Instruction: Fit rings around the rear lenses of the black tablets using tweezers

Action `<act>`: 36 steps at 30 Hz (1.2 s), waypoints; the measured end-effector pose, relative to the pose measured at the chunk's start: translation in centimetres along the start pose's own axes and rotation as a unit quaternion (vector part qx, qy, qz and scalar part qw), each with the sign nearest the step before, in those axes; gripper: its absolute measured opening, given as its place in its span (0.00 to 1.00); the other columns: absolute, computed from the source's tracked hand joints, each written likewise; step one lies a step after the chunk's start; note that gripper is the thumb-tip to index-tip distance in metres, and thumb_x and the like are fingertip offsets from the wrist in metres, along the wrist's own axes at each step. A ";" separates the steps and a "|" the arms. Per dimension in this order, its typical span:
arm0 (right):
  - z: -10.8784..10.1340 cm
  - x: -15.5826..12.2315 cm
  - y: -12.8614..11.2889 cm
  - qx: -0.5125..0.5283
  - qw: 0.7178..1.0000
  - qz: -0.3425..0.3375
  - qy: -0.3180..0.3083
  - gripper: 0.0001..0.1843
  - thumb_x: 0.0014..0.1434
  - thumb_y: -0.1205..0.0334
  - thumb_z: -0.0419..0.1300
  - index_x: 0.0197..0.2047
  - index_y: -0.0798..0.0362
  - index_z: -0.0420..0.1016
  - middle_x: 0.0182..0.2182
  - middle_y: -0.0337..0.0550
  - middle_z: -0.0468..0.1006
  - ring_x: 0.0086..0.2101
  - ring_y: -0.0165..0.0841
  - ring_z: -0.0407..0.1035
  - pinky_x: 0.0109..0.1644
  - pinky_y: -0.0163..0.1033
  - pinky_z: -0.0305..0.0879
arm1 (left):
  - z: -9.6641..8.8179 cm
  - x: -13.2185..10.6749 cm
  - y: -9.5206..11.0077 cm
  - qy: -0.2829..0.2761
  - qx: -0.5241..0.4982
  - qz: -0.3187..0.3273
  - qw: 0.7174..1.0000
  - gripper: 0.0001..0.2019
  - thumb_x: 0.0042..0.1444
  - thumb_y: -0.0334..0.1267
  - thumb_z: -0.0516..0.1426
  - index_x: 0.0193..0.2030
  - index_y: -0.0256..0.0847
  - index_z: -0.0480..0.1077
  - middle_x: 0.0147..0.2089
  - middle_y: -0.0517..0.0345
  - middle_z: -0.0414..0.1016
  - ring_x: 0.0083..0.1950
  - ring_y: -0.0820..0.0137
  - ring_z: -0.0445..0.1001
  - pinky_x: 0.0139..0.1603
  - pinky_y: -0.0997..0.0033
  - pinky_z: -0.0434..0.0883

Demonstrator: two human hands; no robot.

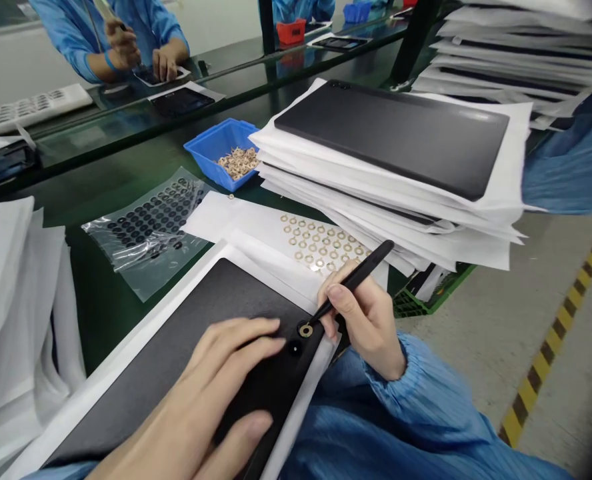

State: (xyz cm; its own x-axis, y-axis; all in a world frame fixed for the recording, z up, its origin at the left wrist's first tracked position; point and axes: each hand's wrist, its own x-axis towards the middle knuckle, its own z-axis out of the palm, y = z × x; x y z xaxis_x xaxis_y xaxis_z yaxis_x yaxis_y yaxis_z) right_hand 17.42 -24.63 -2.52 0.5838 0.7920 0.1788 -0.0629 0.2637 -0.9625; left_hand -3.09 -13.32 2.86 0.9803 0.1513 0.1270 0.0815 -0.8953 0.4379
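Resting on the tip of a black pen-shaped pick (pixel 361 277), a small gold ring (pixel 305 330) sits against a dark tablet panel (pixel 176 353) near its edge, just beside a black dot (pixel 295 347). The right hand (pixel 363 327) pinches the pick like a pencil for fine control, while the left hand (pixel 201 393) lies open and flat, steadying the panel on its white sheet (pixel 216 227). A sheet of matching rings (pixel 321 243) lies within easy reach, below stacked panels (pixel 391 137).

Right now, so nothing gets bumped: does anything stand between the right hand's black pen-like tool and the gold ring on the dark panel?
Nothing visible does: the tip of the black pen-like tool in the right hand meets the gold ring on the dark panel. The left hand lies flat to the ring's left, not between them.
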 end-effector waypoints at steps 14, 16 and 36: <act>0.3 0.1 -0.2 -0.026 1.000 0.008 0.011 0.10 0.63 0.57 0.54 0.31 0.52 0.63 0.17 0.32 0.65 0.12 0.23 0.59 0.13 0.31 0.53 | 1.4 2.6 0.2 -0.048 0.123 0.045 0.990 0.25 0.62 0.47 0.51 0.64 0.41 0.57 0.65 0.54 0.61 0.63 0.58 0.59 0.57 0.57 0.67; 0.3 0.1 -0.2 -0.024 1.000 0.007 0.008 0.10 0.63 0.57 0.54 0.31 0.52 0.62 0.18 0.32 0.65 0.12 0.23 0.59 0.13 0.31 0.54 | 1.5 2.5 0.1 -0.047 0.111 0.033 0.992 0.26 0.62 0.46 0.51 0.65 0.43 0.56 0.64 0.53 0.62 0.63 0.57 0.60 0.58 0.56 0.66; 0.3 0.0 -0.2 -0.027 0.999 0.012 0.012 0.10 0.64 0.58 0.53 0.31 0.51 0.62 0.16 0.31 0.64 0.12 0.23 0.59 0.13 0.31 0.54 | 1.3 2.8 0.2 -0.050 0.132 0.053 0.989 0.25 0.62 0.46 0.51 0.64 0.40 0.57 0.65 0.54 0.61 0.62 0.58 0.58 0.56 0.58 0.66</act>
State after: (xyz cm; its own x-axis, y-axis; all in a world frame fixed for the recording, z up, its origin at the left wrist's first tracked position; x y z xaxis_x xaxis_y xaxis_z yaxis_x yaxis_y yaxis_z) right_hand 17.18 -24.51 -2.31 0.6022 0.7840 0.1509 -0.0342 0.2142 -0.9762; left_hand -0.11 -13.65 2.15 0.9976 0.0209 0.0661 0.0088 -0.9840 0.1782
